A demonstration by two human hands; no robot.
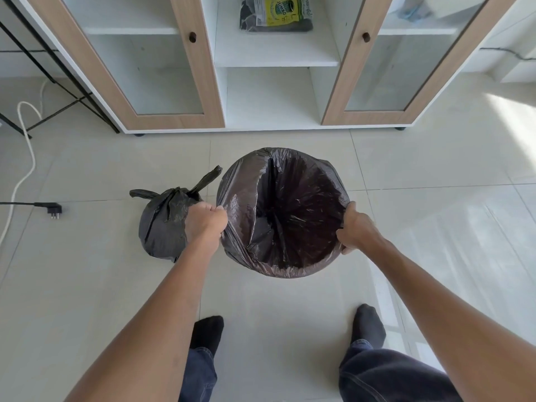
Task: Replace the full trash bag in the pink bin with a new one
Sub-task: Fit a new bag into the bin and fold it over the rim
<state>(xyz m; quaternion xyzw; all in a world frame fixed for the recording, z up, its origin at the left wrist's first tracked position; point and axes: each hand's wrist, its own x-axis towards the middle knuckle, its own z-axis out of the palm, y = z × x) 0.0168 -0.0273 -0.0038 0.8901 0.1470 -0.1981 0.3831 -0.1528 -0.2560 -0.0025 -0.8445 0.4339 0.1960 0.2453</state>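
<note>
A new dark trash bag is spread open over the bin on the floor in front of me; the plastic folds over the rim and hides the pink bin entirely. My left hand pinches the bag's edge at the left rim. My right hand grips the bag's edge at the right rim. The full black trash bag, tied at the top, sits on the floor just left of the bin, partly behind my left hand.
A white cabinet with wood-framed glass doors stands behind the bin; a pack of trash bags lies on its middle shelf. A black plug and white cable lie on the floor at left. My socked feet stand near.
</note>
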